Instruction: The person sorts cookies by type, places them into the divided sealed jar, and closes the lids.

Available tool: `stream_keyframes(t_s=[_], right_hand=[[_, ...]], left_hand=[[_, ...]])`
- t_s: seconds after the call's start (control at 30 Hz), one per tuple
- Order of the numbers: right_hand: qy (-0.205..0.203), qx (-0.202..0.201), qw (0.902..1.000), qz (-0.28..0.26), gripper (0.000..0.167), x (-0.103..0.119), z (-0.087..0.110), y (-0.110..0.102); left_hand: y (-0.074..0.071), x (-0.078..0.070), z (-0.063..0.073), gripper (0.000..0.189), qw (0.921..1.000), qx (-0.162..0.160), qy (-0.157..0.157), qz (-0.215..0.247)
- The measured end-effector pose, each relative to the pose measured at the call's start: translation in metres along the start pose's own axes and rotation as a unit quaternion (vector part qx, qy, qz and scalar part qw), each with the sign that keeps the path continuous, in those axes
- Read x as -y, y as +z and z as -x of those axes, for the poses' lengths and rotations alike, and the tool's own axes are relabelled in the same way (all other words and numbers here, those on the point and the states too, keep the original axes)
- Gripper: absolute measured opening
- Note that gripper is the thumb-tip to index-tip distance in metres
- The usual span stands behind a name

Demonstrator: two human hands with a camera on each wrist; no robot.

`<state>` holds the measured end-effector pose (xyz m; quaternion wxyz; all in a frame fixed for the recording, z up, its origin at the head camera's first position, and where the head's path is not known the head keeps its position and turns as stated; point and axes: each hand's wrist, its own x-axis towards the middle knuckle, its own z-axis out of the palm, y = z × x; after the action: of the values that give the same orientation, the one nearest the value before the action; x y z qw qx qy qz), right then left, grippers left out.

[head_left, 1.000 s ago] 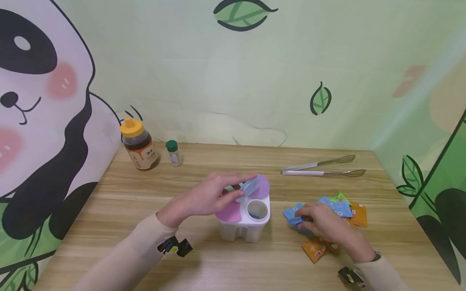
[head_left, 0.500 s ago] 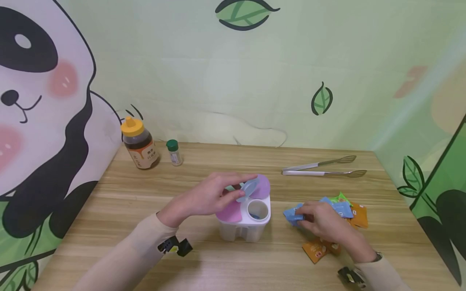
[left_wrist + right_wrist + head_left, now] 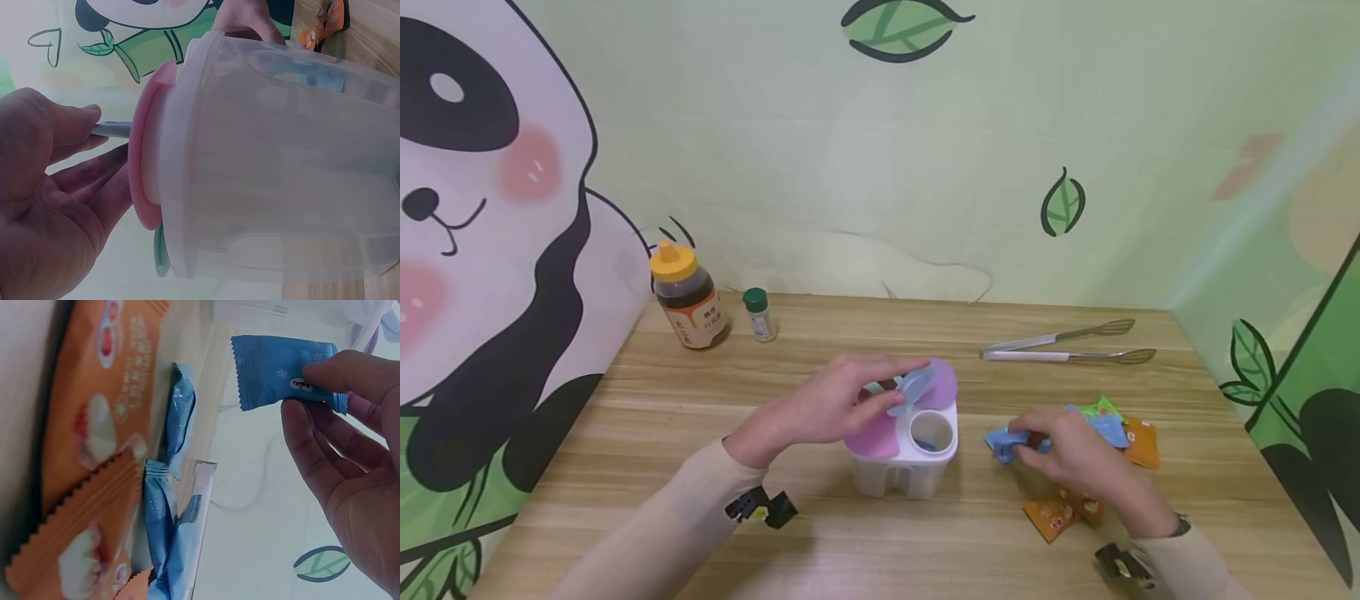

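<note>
Pinching a blue packet (image 3: 269, 372) between thumb and fingers, my right hand (image 3: 1071, 450) held it to the right of the white container (image 3: 901, 479), apart from it. My left hand (image 3: 827, 400) gripped the light blue lid (image 3: 915, 387), tilted up beside the round open compartment (image 3: 944, 450); something bluish inside was too small to identify. The pink lid (image 3: 872, 440) and purple lid (image 3: 943, 385) lay closed. Orange packets (image 3: 1047, 517) rested on the table (image 3: 865, 554) near my right wrist.

A yellow-capped bottle (image 3: 691, 302) and green-capped shaker (image 3: 760, 317) stand well apart from tongs (image 3: 1037, 357).
</note>
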<state>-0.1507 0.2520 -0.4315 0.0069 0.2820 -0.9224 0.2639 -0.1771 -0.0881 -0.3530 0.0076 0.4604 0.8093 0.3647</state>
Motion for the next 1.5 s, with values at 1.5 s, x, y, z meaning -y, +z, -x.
stream_keyframes(t_s=[1.5], right_hand=[[-0.209, -0.167, 0.9559, -0.121, 0.031, 0.042, -0.017, -0.033]], left_hand=[[0.0, 0.001, 0.0, 0.045, 0.9999, -0.005, 0.01, -0.003]])
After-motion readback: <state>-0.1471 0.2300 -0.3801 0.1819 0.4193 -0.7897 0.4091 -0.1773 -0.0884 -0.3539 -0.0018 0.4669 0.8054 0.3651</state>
